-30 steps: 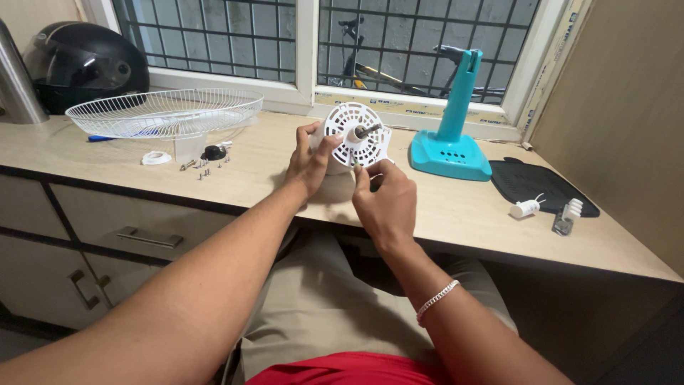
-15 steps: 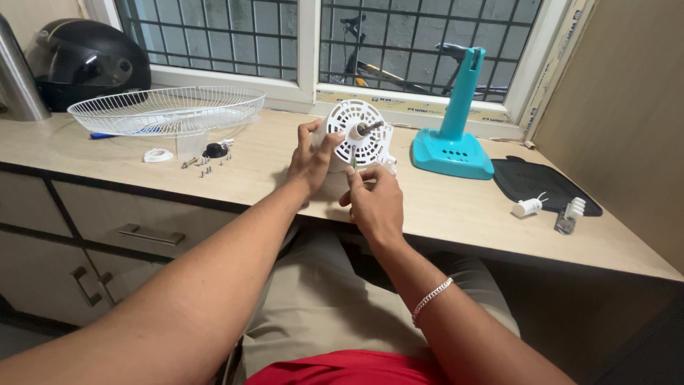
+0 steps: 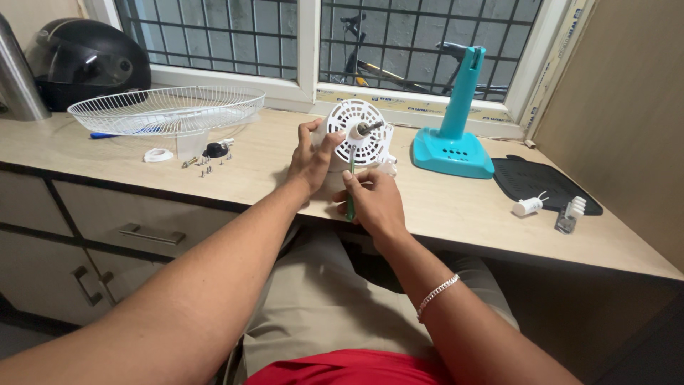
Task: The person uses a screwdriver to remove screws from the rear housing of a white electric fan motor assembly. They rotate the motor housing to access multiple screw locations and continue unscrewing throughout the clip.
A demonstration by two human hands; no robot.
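Note:
A white fan motor housing (image 3: 358,137) with a vented round face and a metal shaft stands on the wooden counter (image 3: 249,171). My left hand (image 3: 311,158) grips its left side, thumb on the face. My right hand (image 3: 373,201) holds a green-handled screwdriver (image 3: 350,191) upright, its tip against the lower edge of the housing face.
A white wire fan guard (image 3: 167,108) lies at the left, with a white ring (image 3: 157,155), a black knob (image 3: 213,150) and several screws (image 3: 204,168) near it. A teal fan stand (image 3: 454,125) stands at the right, beside a black cover (image 3: 541,184) and small white parts (image 3: 527,207). A black helmet (image 3: 85,60) sits far left.
My right hand has shifted down and turned, so the green screwdriver handle now shows below my fingers. The left hand and the housing have stayed put.

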